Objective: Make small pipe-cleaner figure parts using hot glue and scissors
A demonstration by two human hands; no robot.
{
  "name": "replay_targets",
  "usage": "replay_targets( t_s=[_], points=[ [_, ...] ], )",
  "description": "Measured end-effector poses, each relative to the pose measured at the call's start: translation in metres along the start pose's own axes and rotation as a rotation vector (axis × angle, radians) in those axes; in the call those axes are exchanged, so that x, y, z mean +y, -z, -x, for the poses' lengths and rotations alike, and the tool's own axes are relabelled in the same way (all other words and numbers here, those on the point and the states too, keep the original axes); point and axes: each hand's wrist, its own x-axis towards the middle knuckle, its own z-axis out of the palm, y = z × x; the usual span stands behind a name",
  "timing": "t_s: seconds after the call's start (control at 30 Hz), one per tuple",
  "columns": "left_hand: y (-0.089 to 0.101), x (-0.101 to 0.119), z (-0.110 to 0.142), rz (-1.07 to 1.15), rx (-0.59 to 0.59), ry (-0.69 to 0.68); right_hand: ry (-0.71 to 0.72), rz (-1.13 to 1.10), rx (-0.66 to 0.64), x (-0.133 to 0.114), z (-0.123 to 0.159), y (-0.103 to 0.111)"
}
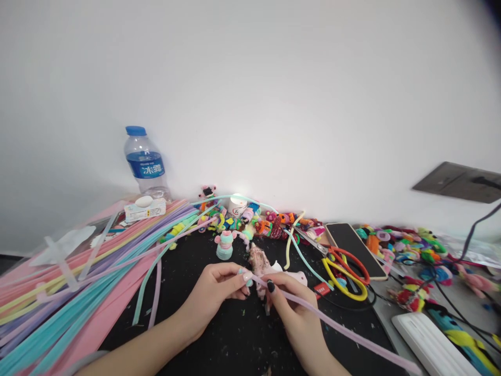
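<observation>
A long pale-pink pipe cleaner [348, 333] runs between my two hands and trails off to the lower right. My left hand [219, 290] pinches its near end, with a small mint-coloured piece at the fingertips that the fingers partly hide. Close beside it, my right hand [295, 308] grips the same strand between thumb and forefinger. Just behind the hands lies what looks like a pink glue gun [260, 261] with a brown-stained front, partly covered by my right hand. A small mint-and-pink figure with round ears [224, 247] stands upright on the black mat [230, 339].
Pastel pipe cleaners [129, 266] spread over the left side, near a water bottle [145, 162]. Scissors with red and yellow handles [346, 271] and a phone [358, 250] lie to the right. Colourful fuzzy figures [270, 224] line the wall. A white power strip [430, 342] and cables sit at right.
</observation>
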Motion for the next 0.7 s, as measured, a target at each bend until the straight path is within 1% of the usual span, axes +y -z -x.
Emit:
replay_targets(
  t_s=[0.13, 0.27, 0.37, 0.7],
  points=[
    [0.001, -0.001, 0.0, -0.002, -0.016, -0.018, 0.054, 0.106, -0.02, 0.0, 0.002, 0.001],
    [0.002, -0.004, -0.001, 0.035, -0.021, 0.005, 0.097, 0.204, -0.052, 0.002, 0.002, -0.002],
    [0.001, -0.005, -0.001, 0.058, -0.031, 0.03, 0.134, 0.238, -0.061, 0.003, 0.003, -0.005],
    [0.0, -0.006, 0.001, 0.107, -0.027, 0.048, 0.205, 0.312, -0.013, 0.007, 0.007, -0.01]
  ],
)
